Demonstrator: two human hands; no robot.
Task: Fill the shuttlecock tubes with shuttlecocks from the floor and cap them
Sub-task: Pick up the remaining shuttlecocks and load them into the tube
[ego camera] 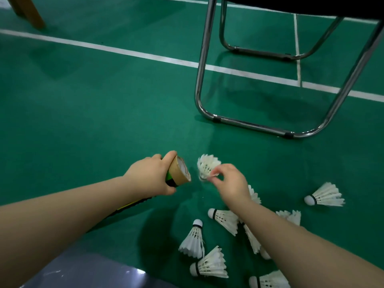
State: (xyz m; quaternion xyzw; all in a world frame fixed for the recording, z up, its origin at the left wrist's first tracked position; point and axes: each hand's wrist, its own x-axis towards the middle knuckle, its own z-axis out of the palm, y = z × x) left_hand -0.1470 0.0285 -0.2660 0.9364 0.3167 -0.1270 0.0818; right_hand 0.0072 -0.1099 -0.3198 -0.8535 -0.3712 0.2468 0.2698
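above the green court floor [83,121], my left hand [149,175] grips the cardboard shuttlecock tube [178,171], while my right hand [230,183] pinches a white shuttlecock [207,165] just right of its open mouth.

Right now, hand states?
Left hand: grips the tube, mouth uncapped.
Right hand: pinches a shuttlecock beside the mouth.

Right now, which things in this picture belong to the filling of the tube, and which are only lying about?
Belong to the job:
cardboard tube, gripped by the left hand
shuttlecock pinched by the right hand
loose shuttlecocks on the floor

Only lying about:
chrome chair frame
wooden furniture leg at top left
white court line
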